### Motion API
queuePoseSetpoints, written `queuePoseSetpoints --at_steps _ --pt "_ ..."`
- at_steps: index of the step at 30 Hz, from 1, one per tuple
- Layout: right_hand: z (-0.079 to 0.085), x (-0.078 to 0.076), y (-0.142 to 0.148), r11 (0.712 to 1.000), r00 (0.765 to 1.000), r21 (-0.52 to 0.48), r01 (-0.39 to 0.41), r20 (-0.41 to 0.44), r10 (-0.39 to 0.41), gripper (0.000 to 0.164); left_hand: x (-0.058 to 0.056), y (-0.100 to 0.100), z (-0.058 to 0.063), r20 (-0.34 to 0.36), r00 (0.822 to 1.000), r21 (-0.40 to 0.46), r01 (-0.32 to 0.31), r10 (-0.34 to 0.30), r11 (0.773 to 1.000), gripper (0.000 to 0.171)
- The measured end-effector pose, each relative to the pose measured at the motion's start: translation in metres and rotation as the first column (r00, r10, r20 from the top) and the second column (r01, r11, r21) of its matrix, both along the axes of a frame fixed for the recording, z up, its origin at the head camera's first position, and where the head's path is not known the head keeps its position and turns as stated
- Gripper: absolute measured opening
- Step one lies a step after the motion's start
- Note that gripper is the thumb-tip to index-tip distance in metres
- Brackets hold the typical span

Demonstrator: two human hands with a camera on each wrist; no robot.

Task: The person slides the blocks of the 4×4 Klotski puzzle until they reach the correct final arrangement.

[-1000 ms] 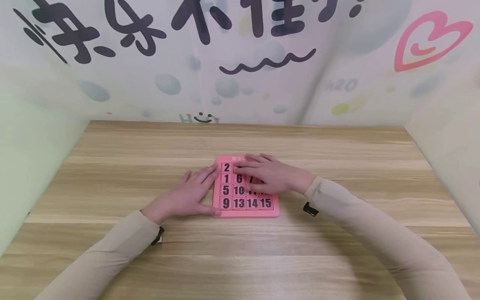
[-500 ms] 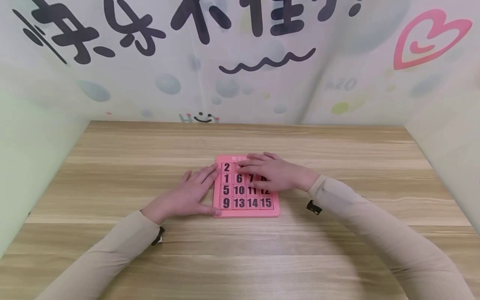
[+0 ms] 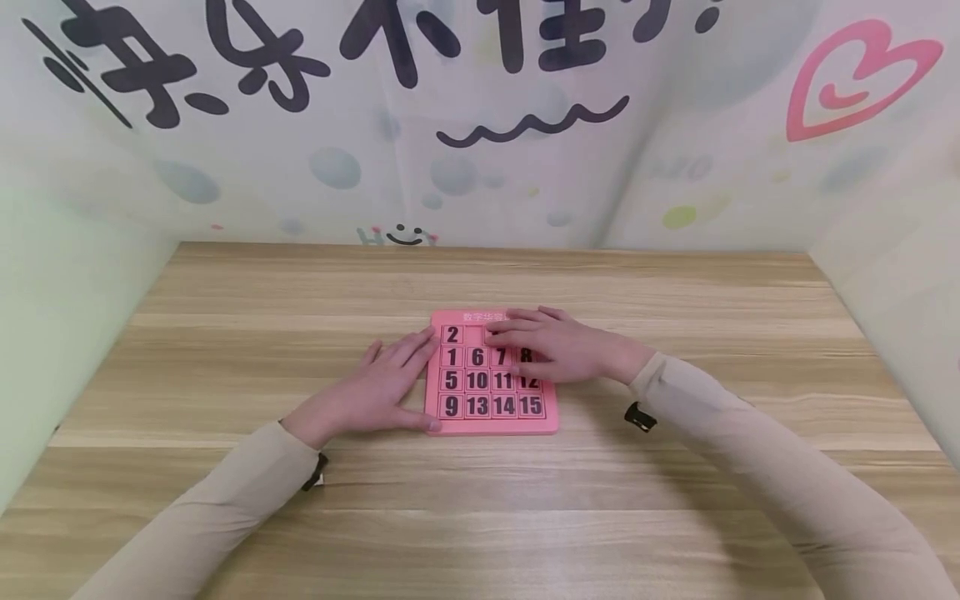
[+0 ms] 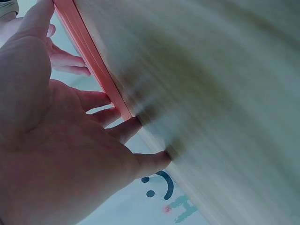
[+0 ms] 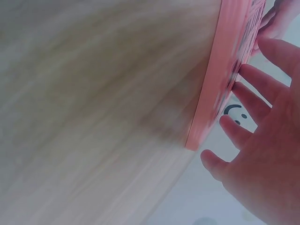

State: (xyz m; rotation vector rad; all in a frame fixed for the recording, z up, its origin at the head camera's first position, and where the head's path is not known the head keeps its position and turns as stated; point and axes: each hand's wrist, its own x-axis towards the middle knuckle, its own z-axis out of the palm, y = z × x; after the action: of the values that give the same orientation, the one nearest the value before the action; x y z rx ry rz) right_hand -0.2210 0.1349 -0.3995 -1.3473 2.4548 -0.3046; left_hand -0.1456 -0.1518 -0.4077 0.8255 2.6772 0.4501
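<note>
A pink number sliding puzzle point(image 3: 495, 427) lies flat on the table, its numbered tiles in rows. Beside the 2 tile point(image 3: 452, 335), the top row has a bare slot point(image 3: 476, 336). My left hand point(image 3: 367, 392) steadies the frame's left side with straight fingers, the thumb at the lower left corner. In the left wrist view, its fingertips touch the pink edge point(image 4: 96, 65) and the table. My right hand point(image 3: 562, 346) reaches over the upper right tiles, fingers extended and a fingertip at the top row. It hides the tiles there. The right wrist view shows its fingers point(image 5: 253, 101) spread along the puzzle's side.
The wooden table point(image 3: 480, 517) surrounds the puzzle. Behind it stands a white wall sheet point(image 3: 525, 183) with black lettering and a pink heart point(image 3: 862, 79). Pale side walls border the table at left and right.
My right hand has shifted a little to the right, and a top-row tile appears to have slid with it. The slot beside the 2 now shows. My left hand stays put.
</note>
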Motion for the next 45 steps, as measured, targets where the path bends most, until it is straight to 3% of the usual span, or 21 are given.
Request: queuePoseSetpoints --at_steps 11,21,38,45 --pt "-0.002 0.0 0.006 1.0 1.0 -0.021 -0.001 0.009 0.002 0.051 0.0 0.0 -0.001 -0.008 1.0 0.003 -0.001 0.001 1.0 0.109" --pt "0.0 0.002 0.01 1.0 1.0 -0.026 0.002 0.0 -0.002 0.051 0.001 0.0 0.0 -0.022 1.0 -0.047 -0.009 0.008 0.999 0.111" --pt "0.001 0.003 0.015 0.999 1.0 -0.054 0.002 -0.005 -0.002 0.049 0.001 0.001 0.001 -0.018 1.0 -0.038 -0.006 0.005 0.999 0.111" --pt "0.009 0.002 0.021 0.989 0.998 -0.151 0.014 -0.052 -0.022 0.052 0.001 0.001 -0.001 -0.003 1.0 -0.027 -0.011 0.01 1.0 0.112"
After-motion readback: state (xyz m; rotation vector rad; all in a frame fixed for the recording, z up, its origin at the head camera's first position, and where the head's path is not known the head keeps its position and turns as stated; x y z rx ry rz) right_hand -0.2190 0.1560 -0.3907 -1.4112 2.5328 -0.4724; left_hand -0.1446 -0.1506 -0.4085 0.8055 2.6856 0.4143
